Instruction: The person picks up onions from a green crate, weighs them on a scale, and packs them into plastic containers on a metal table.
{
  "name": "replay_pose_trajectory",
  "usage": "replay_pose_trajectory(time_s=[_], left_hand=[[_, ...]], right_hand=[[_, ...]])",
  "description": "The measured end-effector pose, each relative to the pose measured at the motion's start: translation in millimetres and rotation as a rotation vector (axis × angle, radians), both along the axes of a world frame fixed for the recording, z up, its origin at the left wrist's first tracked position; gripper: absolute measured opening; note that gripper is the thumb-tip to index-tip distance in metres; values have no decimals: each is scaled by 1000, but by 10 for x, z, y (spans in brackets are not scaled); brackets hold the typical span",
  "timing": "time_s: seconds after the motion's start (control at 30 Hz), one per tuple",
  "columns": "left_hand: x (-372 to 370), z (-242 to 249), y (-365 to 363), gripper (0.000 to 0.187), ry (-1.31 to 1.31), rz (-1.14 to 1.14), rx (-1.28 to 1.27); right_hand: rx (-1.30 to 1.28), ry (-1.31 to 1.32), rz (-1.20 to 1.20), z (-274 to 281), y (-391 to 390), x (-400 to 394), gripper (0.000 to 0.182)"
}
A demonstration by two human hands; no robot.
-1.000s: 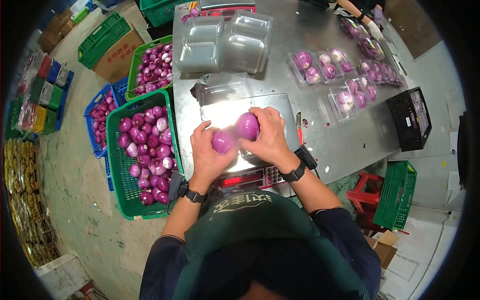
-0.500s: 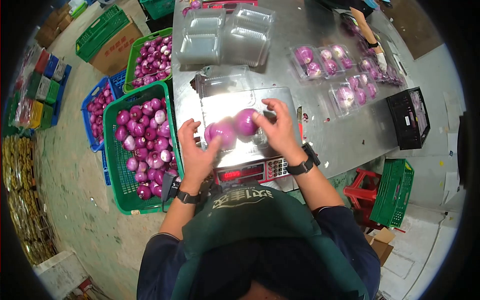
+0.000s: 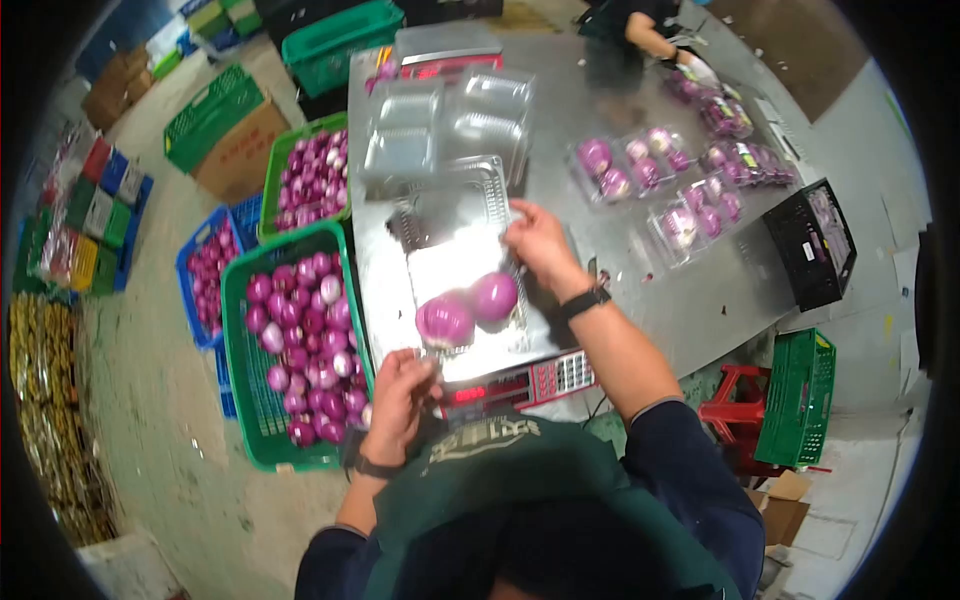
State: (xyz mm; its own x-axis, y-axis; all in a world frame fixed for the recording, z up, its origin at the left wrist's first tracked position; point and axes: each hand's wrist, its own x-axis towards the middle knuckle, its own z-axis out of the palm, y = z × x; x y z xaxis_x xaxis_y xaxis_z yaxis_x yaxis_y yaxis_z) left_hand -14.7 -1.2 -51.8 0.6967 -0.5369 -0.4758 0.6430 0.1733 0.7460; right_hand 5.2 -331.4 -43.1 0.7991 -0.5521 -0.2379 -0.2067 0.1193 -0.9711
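Note:
A clear plastic clamshell box [image 3: 470, 190] lies with its lid spread away from me on the steel plate of a digital scale [image 3: 560, 330]. Red onions sit in its near half: one onion [image 3: 494, 296] on the right, and another onion [image 3: 446, 320] on the left that may hide one more. My left hand [image 3: 398, 395] pinches the near left corner of the box. At the right edge, around the fold, my right hand [image 3: 542, 246] has thumb and fingers closed on the plastic.
Left of the table stands a green crate [image 3: 245, 400] of loose onions. Stacked empty clamshells [image 3: 405, 125] lie beyond the scale. Filled boxes [image 3: 690, 215] and a black crate [image 3: 808, 240] are on the right. At the far side a co-worker's gloved hand [image 3: 700, 72] is among packed onions.
Both hands have left the onions and moved to the box's edges: the left toward me, the right up to the fold. The view has shifted slightly.

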Motion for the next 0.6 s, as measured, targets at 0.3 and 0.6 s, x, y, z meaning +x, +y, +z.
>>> replay_pose_trajectory(time_s=[0.3,0.6], left_hand=[[117,-77,8,8,74,34,-59],[220,-37,-124,16,-1,-30,29]], right_hand=[[-498,-13,605,409,332,-1402,96],[-42,63,216,-145,545,-1446,43]])
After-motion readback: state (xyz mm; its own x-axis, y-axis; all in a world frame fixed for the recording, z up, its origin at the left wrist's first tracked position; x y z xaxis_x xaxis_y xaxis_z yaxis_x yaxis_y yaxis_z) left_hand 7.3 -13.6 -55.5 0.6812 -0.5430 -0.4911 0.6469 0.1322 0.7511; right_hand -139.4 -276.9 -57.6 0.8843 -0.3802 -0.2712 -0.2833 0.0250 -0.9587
